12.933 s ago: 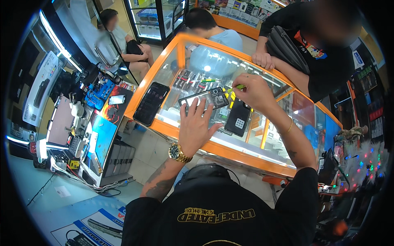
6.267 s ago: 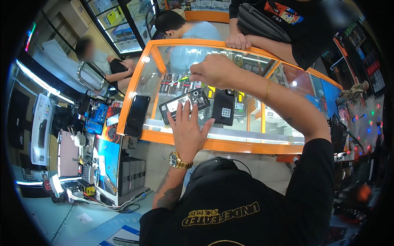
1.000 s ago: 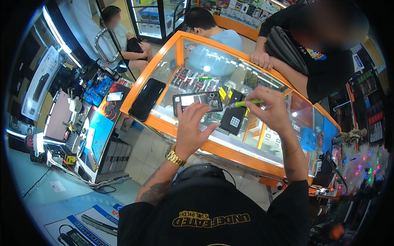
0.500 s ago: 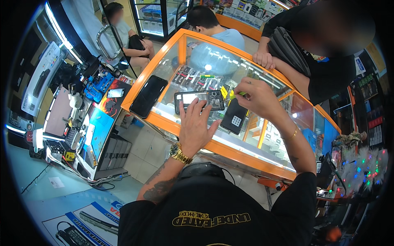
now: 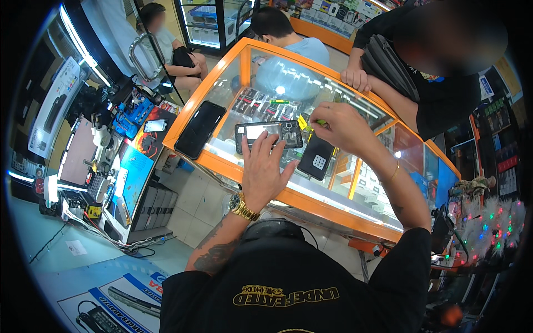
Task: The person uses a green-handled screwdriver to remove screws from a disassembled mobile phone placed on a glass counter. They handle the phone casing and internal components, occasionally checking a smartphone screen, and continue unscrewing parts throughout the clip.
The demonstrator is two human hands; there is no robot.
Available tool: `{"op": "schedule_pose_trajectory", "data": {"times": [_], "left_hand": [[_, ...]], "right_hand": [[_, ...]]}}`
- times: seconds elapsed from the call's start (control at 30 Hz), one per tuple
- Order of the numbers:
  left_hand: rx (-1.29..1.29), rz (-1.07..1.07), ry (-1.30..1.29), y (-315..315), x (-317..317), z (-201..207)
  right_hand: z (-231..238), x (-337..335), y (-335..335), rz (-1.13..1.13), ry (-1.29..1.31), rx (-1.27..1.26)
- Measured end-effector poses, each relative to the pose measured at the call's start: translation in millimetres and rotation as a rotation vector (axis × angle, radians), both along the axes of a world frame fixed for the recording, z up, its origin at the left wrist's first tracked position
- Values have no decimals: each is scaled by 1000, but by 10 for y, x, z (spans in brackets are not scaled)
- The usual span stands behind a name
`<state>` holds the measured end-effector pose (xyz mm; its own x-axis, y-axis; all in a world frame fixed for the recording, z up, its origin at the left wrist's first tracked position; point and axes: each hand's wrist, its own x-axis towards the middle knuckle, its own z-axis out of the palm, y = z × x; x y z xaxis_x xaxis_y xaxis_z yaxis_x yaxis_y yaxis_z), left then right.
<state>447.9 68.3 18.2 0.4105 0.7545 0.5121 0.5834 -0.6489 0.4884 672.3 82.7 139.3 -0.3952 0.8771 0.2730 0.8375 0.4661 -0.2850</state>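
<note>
My left hand [image 5: 263,169] lies with its fingers spread, the tips resting on an opened phone [image 5: 291,135] whose inner parts show. Beside that phone my right hand [image 5: 343,126] is closed in a pinch. A small yellow-green tool [image 5: 316,125] sticks out from its fingers; the rest of it is hidden. Just below the right hand is a dark rectangular panel [image 5: 317,158] with a pale square patch. A yellow piece [image 5: 302,122] lies at the opened phone's right end. All this is on a glass-topped counter [image 5: 244,197] with orange edges.
A black phone [image 5: 201,130] lies at the counter's left end. A green and yellow stick [image 5: 280,101] lies farther back. A person's hands [image 5: 356,79] rest on the far edge, and another person [image 5: 291,61] sits behind the counter. A workbench [image 5: 133,172] with tools stands left.
My right hand has shifted slightly left and its fingers have turned, with the yellow-green tool moving left too. My left hand stays on the opened phone.
</note>
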Motion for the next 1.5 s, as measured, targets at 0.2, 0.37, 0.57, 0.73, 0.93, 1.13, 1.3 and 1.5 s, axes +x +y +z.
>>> {"op": "schedule_pose_trajectory", "data": {"times": [0.2, 0.37, 0.57, 0.73, 0.93, 1.13, 1.3, 1.5], "left_hand": [[-35, 14, -46, 9, -8, 8], [-113, -14, -298, 53, -62, 10], [-165, -54, -445, 67, -116, 3], [-186, -55, -492, 56, -125, 52], [-167, -59, -485, 37, -132, 38], [-178, -62, -495, 27, -131, 45], [-172, -72, -475, 26, -134, 32], [-150, -65, -468, 34, -124, 17]], "right_hand": [[51, -25, 46, 7, 19, -14], [283, -123, -207, 15, 276, -125], [297, -146, -333, 86, 345, -108], [303, -133, -350, 80, 333, -115], [259, -120, -339, 110, 343, -73], [245, -133, -341, 107, 339, -81], [218, -141, -358, 70, 305, -91], [230, -184, -386, 84, 332, -82]]}}
